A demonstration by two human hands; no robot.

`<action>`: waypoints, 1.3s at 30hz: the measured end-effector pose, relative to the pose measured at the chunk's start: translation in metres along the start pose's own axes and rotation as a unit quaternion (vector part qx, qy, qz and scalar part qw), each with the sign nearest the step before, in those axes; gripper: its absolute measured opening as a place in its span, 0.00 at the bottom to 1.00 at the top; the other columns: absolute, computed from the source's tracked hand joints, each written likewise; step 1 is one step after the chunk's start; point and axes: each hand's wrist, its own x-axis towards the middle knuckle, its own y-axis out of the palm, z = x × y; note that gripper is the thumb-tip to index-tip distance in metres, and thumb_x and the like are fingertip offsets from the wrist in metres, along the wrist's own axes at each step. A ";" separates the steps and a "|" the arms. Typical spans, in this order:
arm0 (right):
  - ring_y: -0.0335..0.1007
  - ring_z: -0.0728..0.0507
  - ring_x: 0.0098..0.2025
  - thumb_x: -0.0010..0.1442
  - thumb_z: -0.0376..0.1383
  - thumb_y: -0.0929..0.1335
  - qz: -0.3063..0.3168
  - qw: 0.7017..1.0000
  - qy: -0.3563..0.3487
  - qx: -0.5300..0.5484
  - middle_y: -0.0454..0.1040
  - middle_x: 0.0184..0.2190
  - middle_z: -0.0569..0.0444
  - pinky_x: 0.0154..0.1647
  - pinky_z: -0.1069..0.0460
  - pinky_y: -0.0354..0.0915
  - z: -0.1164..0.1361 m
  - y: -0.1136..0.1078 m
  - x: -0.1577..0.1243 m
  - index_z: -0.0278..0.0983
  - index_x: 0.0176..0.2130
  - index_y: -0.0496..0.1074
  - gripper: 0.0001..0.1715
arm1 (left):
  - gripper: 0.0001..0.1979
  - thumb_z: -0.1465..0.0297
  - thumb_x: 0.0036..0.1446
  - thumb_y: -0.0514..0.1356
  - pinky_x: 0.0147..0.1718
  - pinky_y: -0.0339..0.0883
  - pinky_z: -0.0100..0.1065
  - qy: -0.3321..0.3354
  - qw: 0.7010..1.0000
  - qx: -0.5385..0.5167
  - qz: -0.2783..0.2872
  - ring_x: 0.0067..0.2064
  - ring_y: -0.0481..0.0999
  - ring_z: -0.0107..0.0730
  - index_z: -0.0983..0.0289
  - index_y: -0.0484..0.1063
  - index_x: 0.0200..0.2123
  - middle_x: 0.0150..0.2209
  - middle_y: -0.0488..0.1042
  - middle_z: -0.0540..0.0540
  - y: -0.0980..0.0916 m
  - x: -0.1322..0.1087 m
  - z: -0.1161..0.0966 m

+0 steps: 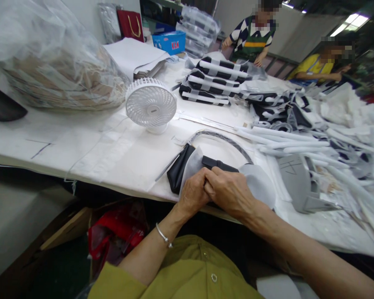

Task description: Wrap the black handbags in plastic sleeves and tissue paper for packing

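Observation:
A black handbag (177, 171) lies at the table's front edge, with its wrapped handle (226, 139) arching away from me. White wrapping sheet (259, 182) shows on both sides of the bag's dark strap (220, 163). My left hand (193, 189) is closed at the bag's near side, its fingertips meeting those of my right hand (226, 187). The right hand is closed as well, pressed against the left just below the strap. Whatever the fingers pinch is hidden behind the knuckles.
A white fan (151, 104) stands beyond the bag. Wrapped black bags (218, 79) are stacked behind it. White foam rods (293, 143) and a grey holder (294, 178) lie to the right. A large plastic bag (59, 70) sits at left. Two people are across the table.

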 end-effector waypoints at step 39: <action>0.69 0.38 0.51 0.61 0.39 0.70 -0.133 0.916 0.047 0.376 0.74 0.44 0.50 0.56 0.39 0.64 -0.057 0.041 -0.017 0.43 0.44 0.75 0.10 | 0.08 0.67 0.67 0.50 0.33 0.62 0.32 -0.072 0.994 -0.046 -0.073 0.29 0.70 0.31 0.60 0.62 0.33 0.27 0.67 0.48 0.002 0.004 -0.005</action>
